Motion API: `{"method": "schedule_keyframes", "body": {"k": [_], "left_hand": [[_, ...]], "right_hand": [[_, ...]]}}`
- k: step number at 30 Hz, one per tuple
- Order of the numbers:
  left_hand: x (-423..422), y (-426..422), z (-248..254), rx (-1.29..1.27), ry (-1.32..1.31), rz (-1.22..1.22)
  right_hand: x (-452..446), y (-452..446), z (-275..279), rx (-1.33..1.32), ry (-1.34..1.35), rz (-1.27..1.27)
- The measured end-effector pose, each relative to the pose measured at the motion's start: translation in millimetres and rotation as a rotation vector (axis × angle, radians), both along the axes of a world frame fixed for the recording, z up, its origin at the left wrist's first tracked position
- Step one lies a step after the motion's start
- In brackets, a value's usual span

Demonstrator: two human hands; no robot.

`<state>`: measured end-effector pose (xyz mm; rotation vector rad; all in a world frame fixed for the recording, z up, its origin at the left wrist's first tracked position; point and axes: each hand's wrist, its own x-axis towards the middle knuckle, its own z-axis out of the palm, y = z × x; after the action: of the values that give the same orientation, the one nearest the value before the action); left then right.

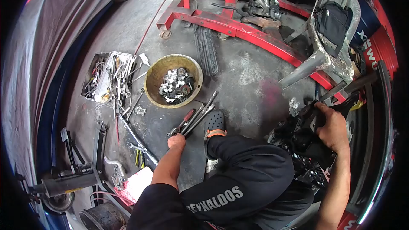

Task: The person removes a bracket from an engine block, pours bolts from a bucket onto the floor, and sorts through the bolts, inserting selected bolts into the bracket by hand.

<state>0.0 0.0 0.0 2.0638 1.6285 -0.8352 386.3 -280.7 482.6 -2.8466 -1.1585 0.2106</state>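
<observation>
My left hand [176,141] reaches down to the floor, fingers closed at the lower end of a red-handled ratchet [186,118]. Beside that ratchet lie long metal socket bars [205,110], close to the toe of my dark clog [214,121]. On the right, my right hand [333,127] rests with its fingers curled over the top of a black, greasy engine assembly [298,132]. My forearm and knee cover part of this assembly, and the fingertips are partly hidden.
A yellowish basin [149,86] holds small metal parts. Left of it, a toolbox [88,89] overflows with wrenches [121,74]. A red hoist frame [255,40] crosses the back, near a worn plastic chair [317,66] with a black bag [333,27]. Yellow-handled pliers [139,158] lie left.
</observation>
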Motion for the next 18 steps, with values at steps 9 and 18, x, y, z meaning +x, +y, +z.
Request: {"method": "schedule_keyframes", "body": {"k": [9, 18], "left_hand": [[37.6, 22.7, 61.0, 0.014, 0.143, 0.037], [26.9, -103.4, 239.3, -0.646, -0.735, 0.222]], "right_hand": [[3.5, -2.2, -8.1, 0.042, -0.026, 0.022], [5.7, -5.5, -5.3, 0.041, -0.029, 0.056]]}}
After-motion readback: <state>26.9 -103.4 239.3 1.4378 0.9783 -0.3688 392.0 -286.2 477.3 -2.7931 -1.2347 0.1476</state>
